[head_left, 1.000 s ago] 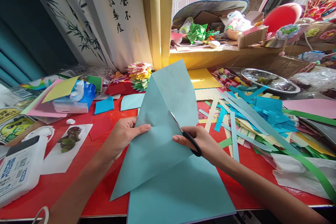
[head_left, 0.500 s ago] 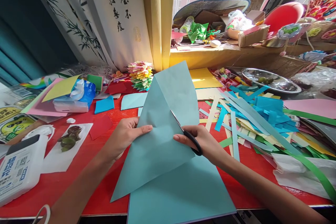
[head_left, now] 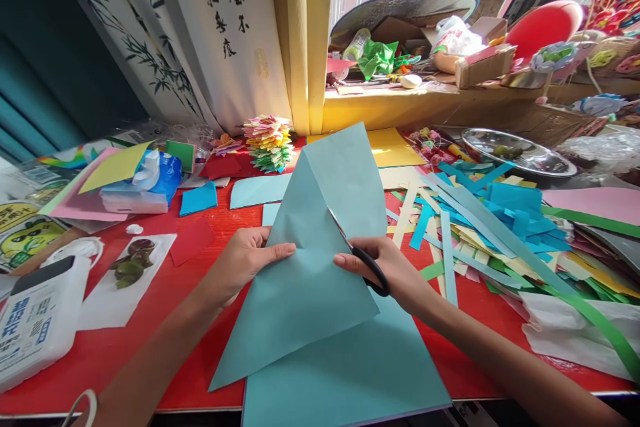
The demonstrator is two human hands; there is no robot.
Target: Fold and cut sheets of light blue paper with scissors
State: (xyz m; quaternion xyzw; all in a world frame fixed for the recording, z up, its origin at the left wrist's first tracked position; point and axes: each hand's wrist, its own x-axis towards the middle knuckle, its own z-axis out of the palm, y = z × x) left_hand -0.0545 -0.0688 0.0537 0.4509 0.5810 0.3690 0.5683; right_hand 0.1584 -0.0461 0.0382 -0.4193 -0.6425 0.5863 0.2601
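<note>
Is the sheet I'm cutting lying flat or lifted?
Lifted: the left hand pinches the blue sheet, which bends along a crease.

Noted white box (head_left: 45,320) at left edge of red desk (head_left: 155,287). Logged dark and green pieces (head_left: 129,272) on white sheet (head_left: 110,307) near box. Observed blue tissue pack (head_left: 167,177) toward far left corner, metal bowl (head_left: 545,159) toward far right corner.

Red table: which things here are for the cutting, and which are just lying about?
Being used:
black-handled scissors, in the right hand
blue-green paper sheet, in the left hand

Seemingly just lying about:
tissue pack
metal bowl
</note>
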